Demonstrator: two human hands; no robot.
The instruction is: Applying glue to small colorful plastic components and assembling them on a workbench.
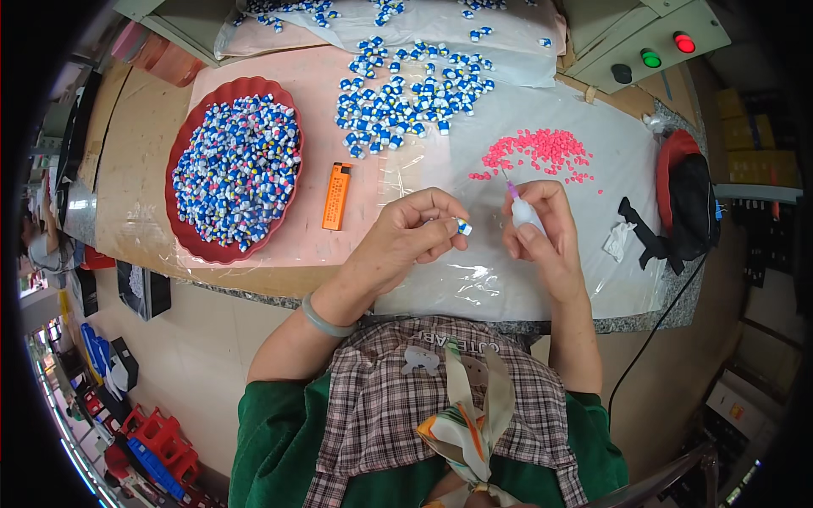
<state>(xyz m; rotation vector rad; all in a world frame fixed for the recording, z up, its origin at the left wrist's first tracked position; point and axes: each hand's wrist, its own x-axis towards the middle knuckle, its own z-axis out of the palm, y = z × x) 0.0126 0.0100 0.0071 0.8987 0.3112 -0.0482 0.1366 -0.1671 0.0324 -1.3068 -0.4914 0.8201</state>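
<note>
Between the thumb and fingers of my left hand [419, 227] is a small blue-and-white piece [464, 227], pinched at the fingertips. My right hand [546, 233] is wrapped round a white squeeze bottle [526, 215] with a purple needle tip [511, 188] pointing up and away. Just beyond that tip lies a scattered pile of small pink pieces [542, 152]. Many more blue-and-white pieces [406, 97] are spread loosely on the sheet farther off. The two hands are close together but apart, over the plastic-covered table.
On the left stands a red scalloped tray [294, 161] heaped with blue-and-white pieces. An orange lighter [337, 197] lies beside it. A control box [644, 51] with green and red buttons is at the back right. A crumpled tissue [620, 240] and a black bag [690, 203] are at the right.
</note>
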